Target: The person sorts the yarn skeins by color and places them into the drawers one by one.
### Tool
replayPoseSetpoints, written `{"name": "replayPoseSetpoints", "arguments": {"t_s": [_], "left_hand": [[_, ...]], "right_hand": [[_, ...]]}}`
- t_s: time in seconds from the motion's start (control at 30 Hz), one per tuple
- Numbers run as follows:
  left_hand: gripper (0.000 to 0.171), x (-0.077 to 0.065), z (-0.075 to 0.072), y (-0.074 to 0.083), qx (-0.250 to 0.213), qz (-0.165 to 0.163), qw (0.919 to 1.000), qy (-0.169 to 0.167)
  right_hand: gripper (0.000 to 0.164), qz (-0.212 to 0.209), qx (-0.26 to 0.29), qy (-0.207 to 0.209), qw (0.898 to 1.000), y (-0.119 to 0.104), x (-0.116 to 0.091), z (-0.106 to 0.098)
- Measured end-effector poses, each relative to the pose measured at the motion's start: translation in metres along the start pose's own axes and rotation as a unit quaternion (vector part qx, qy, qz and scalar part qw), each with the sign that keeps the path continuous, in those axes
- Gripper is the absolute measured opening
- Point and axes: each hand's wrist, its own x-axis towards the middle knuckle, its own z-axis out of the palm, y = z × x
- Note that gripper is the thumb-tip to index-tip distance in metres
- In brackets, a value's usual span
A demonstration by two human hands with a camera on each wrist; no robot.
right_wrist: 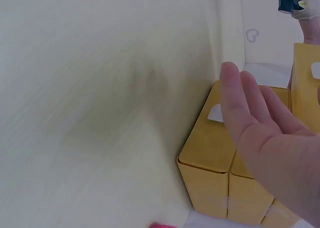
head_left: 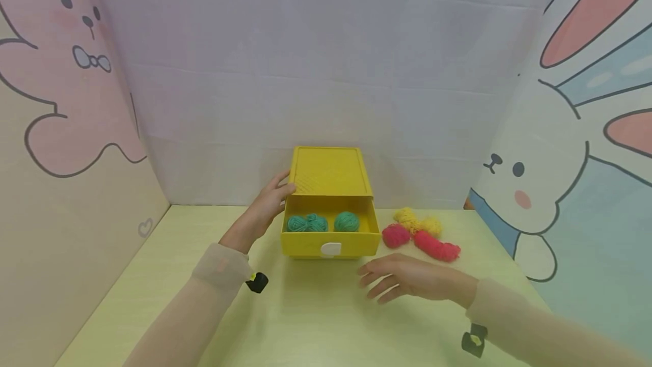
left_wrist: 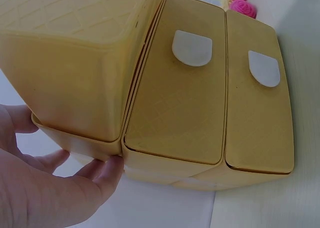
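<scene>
A yellow drawer unit [head_left: 331,171] stands on the table, its top drawer [head_left: 333,244] pulled out toward me. Inside lie a teal yarn skein [head_left: 308,223] at the left and a teal yarn ball [head_left: 347,222] at the right. My left hand [head_left: 265,205] rests against the unit's left side, fingers spread; in the left wrist view its fingertips [left_wrist: 114,169] touch the side near the top drawer. Two lower drawers [left_wrist: 175,88] with white tabs are closed there. My right hand [head_left: 407,276] hovers in front of the drawer's right corner, fingers extended, holding nothing.
Right of the unit lie a yellow yarn skein [head_left: 417,222], a pink yarn ball [head_left: 395,235] and a red-pink yarn skein [head_left: 436,246]. A pale cloth wall [head_left: 326,72] rises close behind the unit. Printed side panels stand left and right of the pale table [head_left: 305,321].
</scene>
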Motion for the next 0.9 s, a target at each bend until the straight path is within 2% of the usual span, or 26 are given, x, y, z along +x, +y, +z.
{"name": "replayPoseSetpoints", "arguments": {"t_s": [0.17, 0.3, 0.6, 0.9], "left_hand": [[0.069, 0.000, -0.001, -0.001, -0.001, 0.001, 1.0000, -0.002], [0.069, 0.001, -0.001, -0.001, -0.002, 0.001, 1.0000, 0.000], [0.069, 0.003, -0.001, -0.002, -0.009, 0.003, 1.0000, 0.001], [0.069, 0.002, -0.001, -0.002, -0.006, 0.003, 1.0000, 0.003]], "right_hand": [[0.058, -0.019, 0.054, -0.025, 0.998, -0.004, 0.008, 0.012], [0.066, -0.024, 0.094, -0.029, 0.995, -0.007, 0.016, 0.023], [0.073, -0.030, 0.174, 0.001, 0.984, -0.014, 0.033, 0.048], [0.079, -0.038, 0.213, 0.023, 0.976, -0.019, 0.043, 0.061]]}}
